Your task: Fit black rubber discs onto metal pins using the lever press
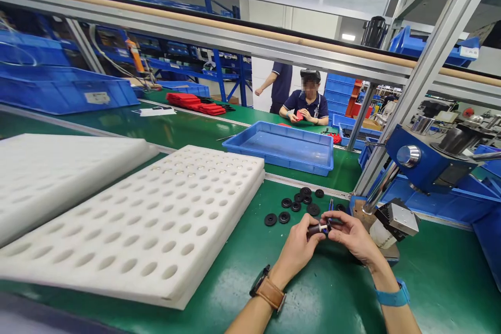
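Observation:
Both my hands meet over the green bench, in front of the press stand. My left hand [298,244], with a brown-strapped watch on its wrist, is closed around a dark cylindrical part [313,230] that has a pale shaft pointing right. Between the fingers of my right hand [351,233] is a black round disc [327,226], held close to the shaft. Blue wires stick up just behind it. Whether disc and shaft touch, I cannot tell. Several loose black discs [296,206] lie on the bench just beyond my hands.
A white foam tray [156,229] with rows of round holes is on the left, beside another white foam block [58,167]. A shallow blue bin [282,146] stands behind. To the right rises a blue press [434,159]. Across the bench a person [307,102] handles something red.

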Demonstrator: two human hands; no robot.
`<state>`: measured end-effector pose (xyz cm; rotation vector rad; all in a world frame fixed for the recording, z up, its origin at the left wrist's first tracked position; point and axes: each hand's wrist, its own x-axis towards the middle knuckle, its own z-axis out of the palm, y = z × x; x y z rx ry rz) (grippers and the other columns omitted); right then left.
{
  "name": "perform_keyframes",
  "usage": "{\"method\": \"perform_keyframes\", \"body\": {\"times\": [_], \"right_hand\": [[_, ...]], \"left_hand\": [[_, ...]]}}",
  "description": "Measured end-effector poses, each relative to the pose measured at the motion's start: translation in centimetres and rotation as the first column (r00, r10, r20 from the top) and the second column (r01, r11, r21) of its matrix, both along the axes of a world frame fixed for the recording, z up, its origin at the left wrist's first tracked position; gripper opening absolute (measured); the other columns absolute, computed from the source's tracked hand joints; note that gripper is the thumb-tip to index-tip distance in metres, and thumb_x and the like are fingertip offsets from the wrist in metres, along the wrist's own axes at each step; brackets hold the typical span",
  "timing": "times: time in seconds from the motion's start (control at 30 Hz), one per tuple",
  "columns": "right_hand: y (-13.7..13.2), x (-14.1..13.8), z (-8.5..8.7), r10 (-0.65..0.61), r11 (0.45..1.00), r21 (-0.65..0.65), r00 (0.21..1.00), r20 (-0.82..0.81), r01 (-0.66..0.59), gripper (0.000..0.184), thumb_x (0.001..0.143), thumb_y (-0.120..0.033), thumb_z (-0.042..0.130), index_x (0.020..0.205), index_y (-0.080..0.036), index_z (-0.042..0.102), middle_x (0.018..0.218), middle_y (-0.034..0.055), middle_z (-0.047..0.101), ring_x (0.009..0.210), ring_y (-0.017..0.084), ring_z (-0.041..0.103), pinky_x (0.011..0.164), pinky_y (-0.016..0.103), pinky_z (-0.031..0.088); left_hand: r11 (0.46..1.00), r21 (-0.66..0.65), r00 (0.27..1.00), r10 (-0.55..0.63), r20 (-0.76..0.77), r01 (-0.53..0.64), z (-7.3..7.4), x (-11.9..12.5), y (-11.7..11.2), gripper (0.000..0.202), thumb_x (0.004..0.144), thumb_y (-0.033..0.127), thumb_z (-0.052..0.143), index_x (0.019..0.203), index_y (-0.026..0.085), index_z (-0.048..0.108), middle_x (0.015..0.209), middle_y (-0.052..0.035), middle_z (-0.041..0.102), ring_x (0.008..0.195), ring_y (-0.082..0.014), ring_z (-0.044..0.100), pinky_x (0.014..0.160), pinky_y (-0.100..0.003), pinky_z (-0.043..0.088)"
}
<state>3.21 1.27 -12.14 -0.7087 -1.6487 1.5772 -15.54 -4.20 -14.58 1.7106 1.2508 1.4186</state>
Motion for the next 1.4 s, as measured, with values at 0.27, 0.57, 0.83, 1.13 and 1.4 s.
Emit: {"method": "perform_keyframes", "body": {"times": [0.27,0.57,0.83,1.13,1.4], "right_hand": [[-0.1,0.3,0.4,0.018,1.0,-0.012,1.0,-0.008,-0.018,0.057,0.08,-0.05,0.082,0.127,-0.025,0.065,0.13,0.01,0.067,0.12,0.027,0.065,0.109,0.046,0.046],[0.1,0.0,0.2,-0.011,1.0,0.02,0.999,0.031,0.01,0.054,0.073,-0.043,0.089,0.121,-0.026,0.07,0.128,0.0092,0.069,0.118,0.028,0.066,0.105,0.045,0.051],[0.0,-0.4,0.2,-0.057,0.998,0.003,0.998,0.022,0.056,0.056,0.073,-0.05,0.087,0.12,-0.024,0.071,0.115,0.0094,0.074,0.107,0.027,0.07,0.102,0.046,0.052],[-1.6,-1.2,1.7,-0.079,0.984,-0.17,0.973,-0.216,0.042,0.055,0.084,-0.055,0.075,0.127,-0.022,0.065,0.121,0.0133,0.072,0.101,0.026,0.073,0.093,0.041,0.059],[-2.4,-1.8,1.9,-0.03,0.981,-0.196,0.977,-0.212,-0.012,0.057,0.081,-0.054,0.079,0.125,-0.02,0.067,0.12,0.0134,0.072,0.098,0.025,0.074,0.092,0.041,0.059]], "left_hand": [[0.997,0.07,0.999,0.017,-0.041,-0.014,0.2,0.1,-0.4,0.009,0.091,0.018,0.061,0.097,0.024,0.057,0.1,-0.0032,0.071,0.092,-0.0209,0.067,0.079,-0.03,0.048],[0.995,0.102,0.996,0.02,-0.084,-0.011,-0.1,-0.1,-0.3,0.011,0.092,0.013,0.056,0.096,0.023,0.055,0.098,-0.0047,0.071,0.092,-0.0218,0.067,0.079,-0.03,0.049],[0.994,0.098,0.996,0.047,-0.08,-0.039,0.0,0.2,-0.5,0.007,0.093,0.019,0.057,0.096,0.024,0.054,0.099,-0.005,0.071,0.093,-0.0233,0.067,0.079,-0.032,0.048],[0.996,-0.082,0.847,0.024,0.531,0.023,0.9,0.9,-0.3,0.036,0.093,0.057,0.056,0.101,0.022,0.05,0.08,0.0005,0.06,0.065,-0.0134,0.056,0.057,-0.024,0.042],[0.967,-0.154,0.725,-0.043,0.688,0.204,1.6,0.8,-0.6,0.051,0.082,0.067,0.067,0.083,0.021,0.044,0.067,0.0069,0.042,0.052,-0.0058,0.033,0.046,-0.019,0.022]]}}
